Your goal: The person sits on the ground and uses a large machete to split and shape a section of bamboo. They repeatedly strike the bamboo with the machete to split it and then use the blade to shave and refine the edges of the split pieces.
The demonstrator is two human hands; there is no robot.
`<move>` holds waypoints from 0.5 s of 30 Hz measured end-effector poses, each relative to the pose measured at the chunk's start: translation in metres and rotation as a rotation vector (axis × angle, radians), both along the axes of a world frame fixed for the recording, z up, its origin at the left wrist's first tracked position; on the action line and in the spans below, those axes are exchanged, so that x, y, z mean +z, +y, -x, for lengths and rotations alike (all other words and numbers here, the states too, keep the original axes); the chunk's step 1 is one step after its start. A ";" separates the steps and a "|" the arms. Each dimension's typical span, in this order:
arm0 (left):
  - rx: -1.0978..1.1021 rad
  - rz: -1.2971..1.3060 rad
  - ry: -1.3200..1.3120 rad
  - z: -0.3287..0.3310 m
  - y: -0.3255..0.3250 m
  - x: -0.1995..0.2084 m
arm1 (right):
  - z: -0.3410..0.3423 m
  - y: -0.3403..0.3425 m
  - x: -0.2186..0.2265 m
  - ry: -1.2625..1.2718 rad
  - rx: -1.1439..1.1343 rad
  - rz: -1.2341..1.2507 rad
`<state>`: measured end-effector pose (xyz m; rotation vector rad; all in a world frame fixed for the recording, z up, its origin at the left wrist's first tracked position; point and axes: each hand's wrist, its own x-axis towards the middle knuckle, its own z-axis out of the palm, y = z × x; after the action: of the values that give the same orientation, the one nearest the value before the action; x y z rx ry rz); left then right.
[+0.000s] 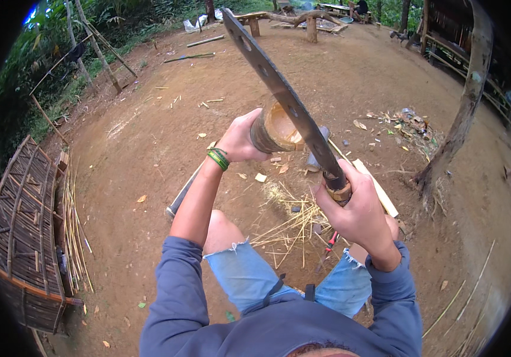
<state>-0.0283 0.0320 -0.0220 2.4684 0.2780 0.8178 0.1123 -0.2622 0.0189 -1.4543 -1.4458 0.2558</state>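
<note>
My left hand point(240, 141), with a green braided bracelet at its wrist, is closed around a short hollow bamboo section point(260, 135). The section's pale open end faces up and to the right. In my right hand point(359, 208) is the wooden handle of a machete point(296, 110). Its long dark blade, pierced with several holes, slants up to the left, across the right edge of the bamboo in this view; I cannot tell whether they touch. Below, thin bamboo strips point(294, 223) lie between my knees beside a red-handled tool point(331, 241). A pale slat point(376, 187) lies behind my right hand.
A slatted bamboo bench point(26, 232) stands at the left, with long thin sticks point(74, 220) beside it. A leaning wooden post point(460, 113) rises on the right near a heap of leaves and scraps point(410, 126). Far back is a rough wooden bench point(312, 28).
</note>
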 end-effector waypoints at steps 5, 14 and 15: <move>-0.043 -0.015 -0.007 -0.012 -0.005 -0.005 | -0.019 0.002 -0.034 0.230 0.099 0.071; 0.042 -0.076 -0.061 -0.005 -0.006 -0.010 | -0.016 0.006 -0.016 -0.033 -0.035 0.032; 0.050 -0.043 -0.061 -0.004 -0.008 -0.012 | -0.014 0.005 -0.019 -0.043 -0.038 0.011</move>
<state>-0.0240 0.0241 -0.0338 2.4800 0.3036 0.9272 0.1259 -0.2569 -0.0002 -1.5031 -1.4515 0.2104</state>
